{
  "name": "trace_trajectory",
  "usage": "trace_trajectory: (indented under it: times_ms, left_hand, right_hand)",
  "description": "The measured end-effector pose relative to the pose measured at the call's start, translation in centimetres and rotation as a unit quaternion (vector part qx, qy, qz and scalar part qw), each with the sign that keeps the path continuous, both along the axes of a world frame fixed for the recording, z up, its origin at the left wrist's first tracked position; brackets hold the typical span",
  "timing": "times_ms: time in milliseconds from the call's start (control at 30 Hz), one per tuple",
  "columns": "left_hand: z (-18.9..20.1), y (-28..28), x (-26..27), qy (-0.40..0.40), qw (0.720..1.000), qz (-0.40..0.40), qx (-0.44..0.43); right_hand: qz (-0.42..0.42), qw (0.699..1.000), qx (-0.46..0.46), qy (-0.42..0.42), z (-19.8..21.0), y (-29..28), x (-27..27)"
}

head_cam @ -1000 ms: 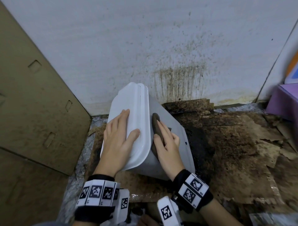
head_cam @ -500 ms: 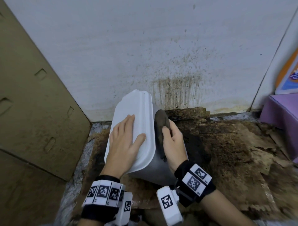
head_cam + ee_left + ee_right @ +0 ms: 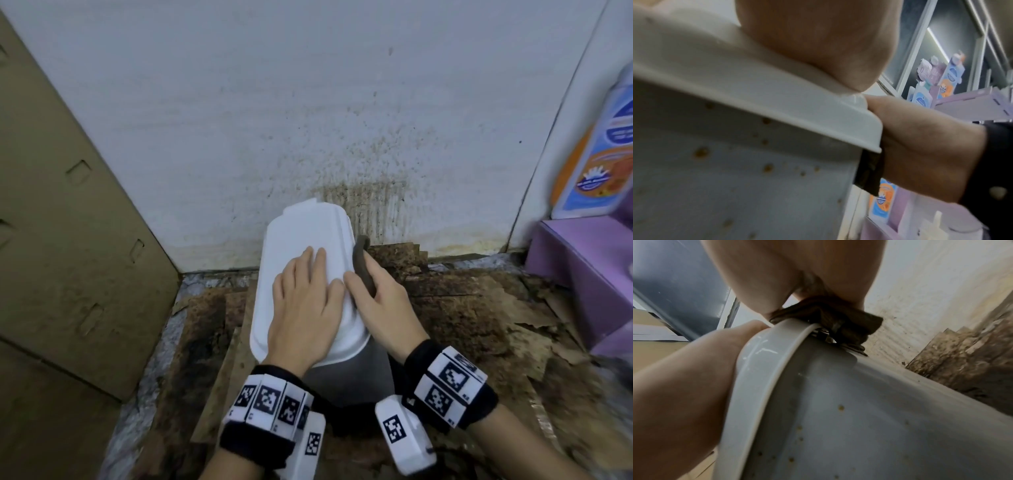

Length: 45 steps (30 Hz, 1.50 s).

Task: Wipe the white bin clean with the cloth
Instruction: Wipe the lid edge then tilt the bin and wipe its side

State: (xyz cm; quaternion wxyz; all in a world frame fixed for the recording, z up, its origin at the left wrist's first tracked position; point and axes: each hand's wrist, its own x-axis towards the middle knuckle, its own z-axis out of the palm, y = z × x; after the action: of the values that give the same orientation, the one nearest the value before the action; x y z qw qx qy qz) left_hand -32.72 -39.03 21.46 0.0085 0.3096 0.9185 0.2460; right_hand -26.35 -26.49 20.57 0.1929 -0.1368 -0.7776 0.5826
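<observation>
The white bin (image 3: 301, 236) stands on the dirty floor against the wall, its lid on top. Small brown spots dot its side (image 3: 701, 152) (image 3: 840, 408). My left hand (image 3: 305, 291) lies flat on the lid with straight fingers, the thumb at the lid's right edge. My right hand (image 3: 376, 294) holds the dark brown cloth (image 3: 361, 263) against the bin's right side, just under the lid rim. In the right wrist view the bunched cloth (image 3: 838, 319) sits pinched between thumb and fingers at the rim. The bin's lower right side is hidden behind my right arm.
A stained white wall (image 3: 342, 120) rises just behind the bin. A cardboard panel (image 3: 68, 240) leans at the left. Soiled, torn cardboard (image 3: 479, 308) covers the floor. At the right stand a purple box (image 3: 582, 267) and a printed carton (image 3: 596, 164).
My right hand has slid the cloth along the bin's right side toward the wall, up under the lid rim. The left hand stayed flat on the lid. The head view shifted.
</observation>
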Motion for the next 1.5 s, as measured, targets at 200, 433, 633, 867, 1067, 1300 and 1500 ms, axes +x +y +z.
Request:
trace_trajectory:
  times_ms: [200,433,633,867,1067,1300,1500]
  left_hand:
    - [0.9,1.5,1.2,-0.095,0.957,0.003,0.275]
    - [-0.1,-1.9,0.4,-0.103,0.947,0.098,0.289]
    - [-0.6,-1.6,0.6,-0.198,0.957,0.149,0.149]
    - [-2.3,-0.9,-0.2,-0.213,0.956,0.087,0.183]
    - [-1.3,-1.4,0.2,-0.205,0.956,0.033,0.206]
    - [-0.2,-3.3,-1.1,-0.245,0.948,-0.010,0.203]
    - [0.4,-4.0,-2.2,-0.274,0.939,-0.042,0.204]
  right_hand:
    - [-0.018,0.999,-0.023,-0.032,0.4,2.0,1.4]
    - [-0.039,0.996,-0.031,-0.072,0.0,4.0,2.6]
    - [-0.059,0.984,0.018,-0.170,0.0,5.1,2.4]
    - [-0.065,0.982,-0.007,-0.176,-0.5,5.3,2.4]
    - [-0.091,0.982,-0.034,-0.161,-0.1,3.9,3.3]
    - [-0.167,0.978,-0.013,-0.126,0.2,0.0,4.3]
    - [-0.219,0.970,-0.035,-0.102,-0.8,-2.3,4.2]
